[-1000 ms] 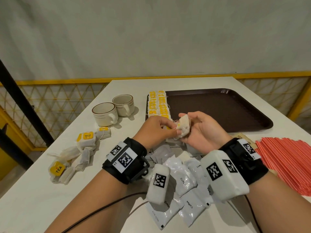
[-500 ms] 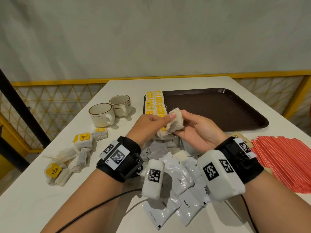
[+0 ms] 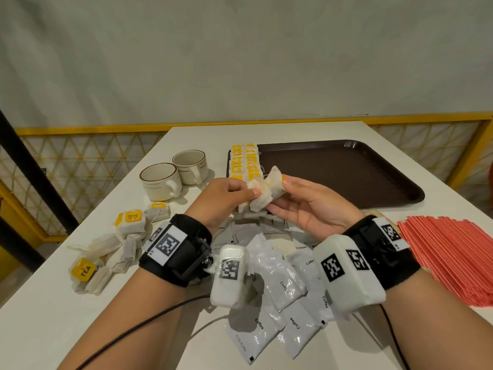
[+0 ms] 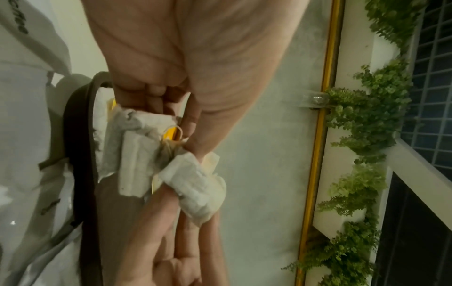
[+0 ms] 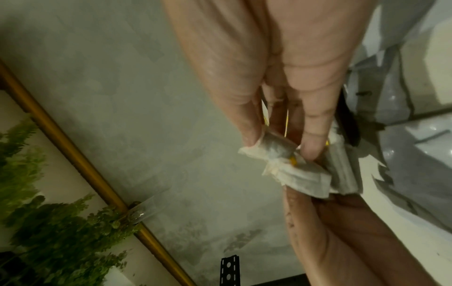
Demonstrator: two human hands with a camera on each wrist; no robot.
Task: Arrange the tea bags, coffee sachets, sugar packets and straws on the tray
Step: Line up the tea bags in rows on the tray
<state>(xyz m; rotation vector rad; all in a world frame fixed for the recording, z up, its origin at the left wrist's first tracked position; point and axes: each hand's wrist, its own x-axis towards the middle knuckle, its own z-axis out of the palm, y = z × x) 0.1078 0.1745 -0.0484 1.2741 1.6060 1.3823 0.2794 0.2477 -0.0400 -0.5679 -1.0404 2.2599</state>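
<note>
My left hand (image 3: 226, 194) pinches one end of a small bunch of tea bags (image 3: 266, 193) above the tabletop (image 3: 40, 303), just before the tray (image 3: 346, 172). My right hand (image 3: 309, 206) pinches the other end, its fingers (image 5: 247, 123) curled round a bag.

We see bare forearms, no sleeves. Each wrist wears a black band (image 3: 178, 252) carrying a white tag printed with a black square code. A white, rounded camera box (image 3: 230, 276) with its own code hangs under the left wrist, a bigger one (image 3: 346, 273) on the right. Thin dark cables (image 3: 128, 332) trail back along both arms.
</note>
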